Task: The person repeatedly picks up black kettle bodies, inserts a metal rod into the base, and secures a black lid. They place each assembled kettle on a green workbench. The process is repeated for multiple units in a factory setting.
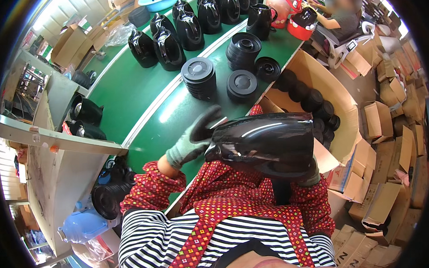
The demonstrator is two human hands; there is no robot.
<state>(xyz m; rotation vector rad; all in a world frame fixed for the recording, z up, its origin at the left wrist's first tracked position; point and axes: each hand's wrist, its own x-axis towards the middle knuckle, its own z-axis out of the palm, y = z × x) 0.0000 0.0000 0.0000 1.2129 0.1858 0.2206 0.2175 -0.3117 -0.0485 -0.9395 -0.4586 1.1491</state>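
Note:
A glossy black jug body (267, 144) lies sideways in front of my chest, its narrow spouted end to the left and its wide end to the right. My right hand (311, 174), in a greenish glove, supports it at the lower right; the jug hides most of its fingers. Beside the narrow end is my left hand (195, 137), in a green glove with dark coated fingers. Its fingers are stretched out and apart from the thumb; whether they touch the jug I cannot tell. A thin white sliver (219, 123) shows by those fingers.
Stacked black lids (198, 75) and rings (243, 49) stand on the green bench (147, 105). Behind them are several upright black jugs (169, 48). At right, an open carton (343, 89) holds black round parts. A person (342, 16) sits at the far right, near piled cartons (382, 203).

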